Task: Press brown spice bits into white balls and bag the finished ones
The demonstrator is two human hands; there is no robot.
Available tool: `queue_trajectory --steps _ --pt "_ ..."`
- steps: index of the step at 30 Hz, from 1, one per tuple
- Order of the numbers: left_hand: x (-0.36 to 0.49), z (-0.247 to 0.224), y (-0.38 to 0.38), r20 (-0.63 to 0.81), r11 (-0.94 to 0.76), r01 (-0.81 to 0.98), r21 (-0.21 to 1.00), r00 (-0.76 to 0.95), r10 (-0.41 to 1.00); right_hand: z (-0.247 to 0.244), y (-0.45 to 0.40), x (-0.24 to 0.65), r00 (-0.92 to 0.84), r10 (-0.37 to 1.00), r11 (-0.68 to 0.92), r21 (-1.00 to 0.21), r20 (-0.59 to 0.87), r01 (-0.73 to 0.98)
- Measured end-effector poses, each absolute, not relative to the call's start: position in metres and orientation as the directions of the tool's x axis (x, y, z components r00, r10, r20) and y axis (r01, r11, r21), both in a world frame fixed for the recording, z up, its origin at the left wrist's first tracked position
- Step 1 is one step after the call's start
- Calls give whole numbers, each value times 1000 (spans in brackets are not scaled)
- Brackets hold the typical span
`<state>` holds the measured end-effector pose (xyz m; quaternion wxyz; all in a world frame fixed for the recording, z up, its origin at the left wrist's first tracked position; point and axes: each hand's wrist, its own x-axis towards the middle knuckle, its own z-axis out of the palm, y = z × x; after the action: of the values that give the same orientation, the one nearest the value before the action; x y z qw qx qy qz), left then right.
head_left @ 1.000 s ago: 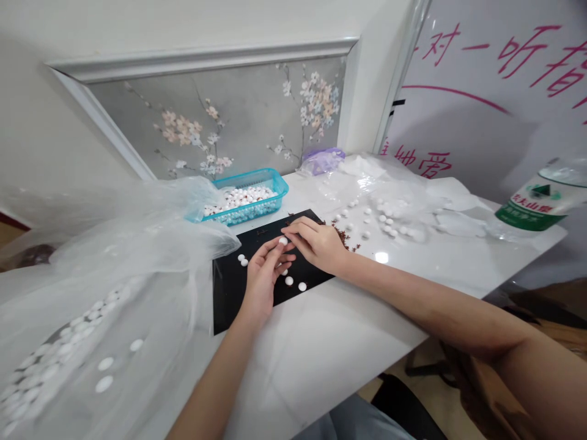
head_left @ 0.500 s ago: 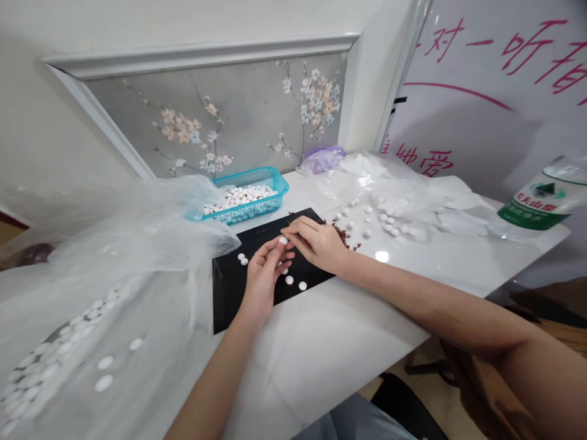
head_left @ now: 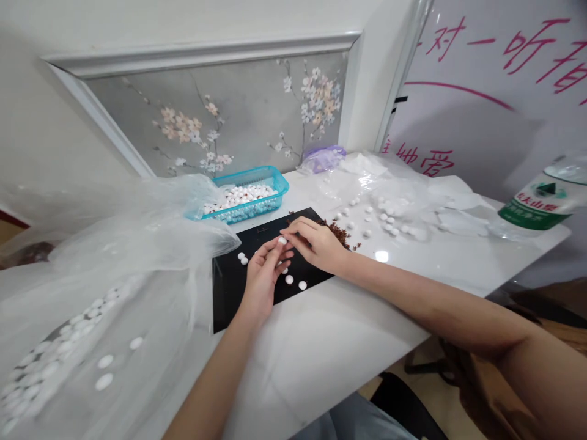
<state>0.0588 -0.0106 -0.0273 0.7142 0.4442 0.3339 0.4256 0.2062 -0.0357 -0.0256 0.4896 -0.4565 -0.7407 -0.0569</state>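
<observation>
My left hand [head_left: 262,276] and my right hand [head_left: 316,243] meet over a black mat [head_left: 229,287] on the white table. Together their fingertips pinch one small white round bead [head_left: 283,241]. A few more white beads [head_left: 296,282] lie loose on the mat beside my left hand, and two lie at its left [head_left: 241,259]. A little heap of dark red crumbs [head_left: 340,232] sits just right of my right hand.
A turquoise basket [head_left: 275,181] of white beads stands behind the mat. A big clear plastic bag [head_left: 92,293] with several beads fills the left. More beads lie on clear plastic [head_left: 413,201] at right. A water bottle [head_left: 541,198] is at far right; the table edge [head_left: 367,373] is near.
</observation>
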Motion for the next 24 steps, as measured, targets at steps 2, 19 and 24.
queue_trajectory --steps 2,19,24 --pt "59 -28 -10 -98 244 -311 919 418 903 -26 -35 206 -101 625 580 -373 774 724" --pt "55 -24 -11 -44 216 -354 910 436 899 -27 -38 204 -107 611 652 -423 784 629" --pt "55 -23 -10 -48 230 -384 894 429 902 -27 -35 200 -7 632 650 -525 775 549"
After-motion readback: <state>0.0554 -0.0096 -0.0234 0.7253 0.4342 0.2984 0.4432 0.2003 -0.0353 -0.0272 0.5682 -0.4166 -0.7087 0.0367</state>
